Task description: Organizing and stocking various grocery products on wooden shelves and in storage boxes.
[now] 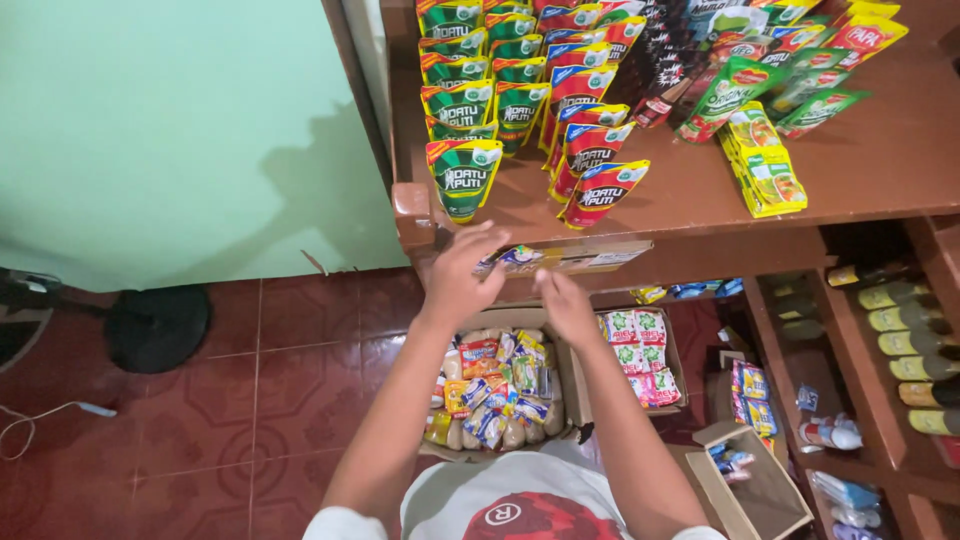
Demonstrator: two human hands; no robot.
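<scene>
My left hand (462, 275) is raised in front of the shelf's front edge, fingers spread, touching the left end of a strip of small sachets (560, 259) that hangs along that edge. My right hand (566, 306) is just below the strip, fingers loosely curled, and I cannot tell whether it grips the strip. Below my arms stands an open cardboard box (497, 388) full of mixed small packets and tan pouches.
The brown wooden shelf (880, 160) carries rows of green and red standing pouches (520, 90) and yellow packs (765, 165). Bottles (915, 340) lie in racks at right. More open boxes (640, 355) sit on the red tiled floor. A fan base (155, 325) stands at left.
</scene>
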